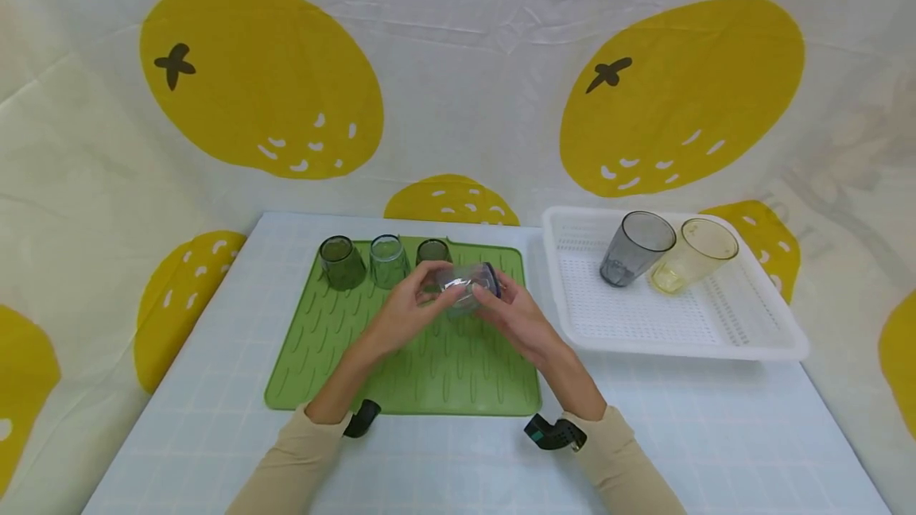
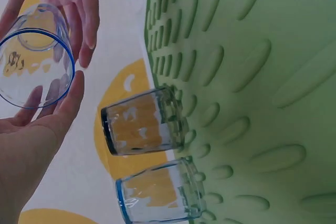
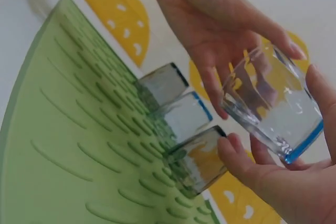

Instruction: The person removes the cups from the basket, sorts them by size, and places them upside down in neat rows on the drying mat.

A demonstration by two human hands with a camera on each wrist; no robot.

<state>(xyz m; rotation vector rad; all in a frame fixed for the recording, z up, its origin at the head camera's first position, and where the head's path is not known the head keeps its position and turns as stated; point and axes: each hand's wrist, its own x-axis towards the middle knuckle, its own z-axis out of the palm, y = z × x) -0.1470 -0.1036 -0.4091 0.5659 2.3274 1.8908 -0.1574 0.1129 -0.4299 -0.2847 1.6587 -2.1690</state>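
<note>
Both hands hold a clear drinking glass point(image 1: 465, 286) with a blue rim, tipped on its side above the green ribbed mat point(image 1: 401, 380). The left hand point(image 1: 401, 310) grips it from the left, and the right hand point(image 1: 521, 316) from the right, thumbs toward the body. In the right wrist view, the blue edge of the glass point(image 3: 268, 103) lies beside the right hand point(image 3: 278, 182). Along the mat's far edge stand a dark green glass point(image 1: 342, 263), a blue-rimmed clear glass point(image 1: 389, 262) and a dark-rimmed glass point(image 1: 433, 251), partly hidden by the left hand.
To the right, a white perforated plastic basket point(image 1: 665, 344) holds a grey glass point(image 1: 633, 251) and a yellow glass point(image 1: 692, 258), both leaning. A pale checked cloth point(image 1: 458, 463) covers the table. Behind it hangs a white curtain point(image 1: 472, 86) printed with yellow fruit.
</note>
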